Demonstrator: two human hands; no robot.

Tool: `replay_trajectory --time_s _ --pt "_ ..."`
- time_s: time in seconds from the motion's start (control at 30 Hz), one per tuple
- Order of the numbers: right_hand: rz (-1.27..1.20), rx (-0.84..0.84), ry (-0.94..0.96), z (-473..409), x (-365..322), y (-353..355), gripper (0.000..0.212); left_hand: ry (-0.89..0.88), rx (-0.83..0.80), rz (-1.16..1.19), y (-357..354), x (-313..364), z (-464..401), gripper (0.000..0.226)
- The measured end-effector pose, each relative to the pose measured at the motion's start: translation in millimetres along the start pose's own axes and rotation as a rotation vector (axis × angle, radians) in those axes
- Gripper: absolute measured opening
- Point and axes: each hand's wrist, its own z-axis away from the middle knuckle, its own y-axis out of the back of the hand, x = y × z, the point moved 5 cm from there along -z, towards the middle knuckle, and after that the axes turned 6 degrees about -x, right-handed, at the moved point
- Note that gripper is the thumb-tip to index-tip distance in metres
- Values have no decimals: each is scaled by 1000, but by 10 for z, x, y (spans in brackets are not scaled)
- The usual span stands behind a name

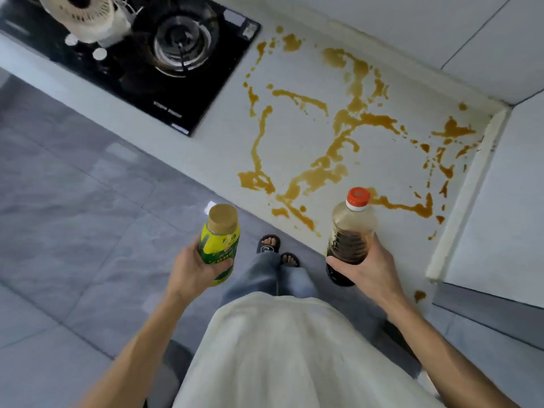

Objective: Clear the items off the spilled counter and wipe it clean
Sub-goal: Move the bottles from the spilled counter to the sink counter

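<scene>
My left hand (pixel 192 265) grips a yellow bottle (pixel 220 237) with a tan cap, held upright over the floor in front of the counter. My right hand (pixel 368 269) grips a clear bottle (pixel 351 231) with a red cap, partly filled with dark liquid, held upright at the counter's front edge. Beyond both hands, the white counter (pixel 294 136) is streaked and spotted with orange-brown spilled liquid (pixel 347 122). No other items stand on the spilled area.
A black gas hob (pixel 141 63) is set into the counter at the left, with a white appliance (pixel 85 16) on its far burner. White tiled walls close the back and right. Grey floor tiles (pixel 73 201) lie below; my feet in sandals (pixel 276 250) stand by the counter.
</scene>
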Motion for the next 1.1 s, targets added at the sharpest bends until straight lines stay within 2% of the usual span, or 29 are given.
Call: replay_trajectory --time_s 0.27,0.4,0.57,0.8,1.0,1.1 --pt "151 -230 329 -406 -1221 -794 71 325 200 301 -28 -1480 953 49" --pt "224 -321 438 -472 -1793 -1383 76 448 309 399 -33 -2066 1433 46" --pt "249 -368 489 -455 -2304 -2117 77 534 356 492 133 -2588 1664 39" --pt "341 -386 500 -404 -2644 -2804 86 542 434 560 917 -3064 1350 38" --pt "432 -412 463 -519 -2886 -3053 73 483 528 628 1811 -3206 762 44" --pt "457 -428 433 -647 -3067 -3196 74 467 566 670 2220 -3272 440 44"
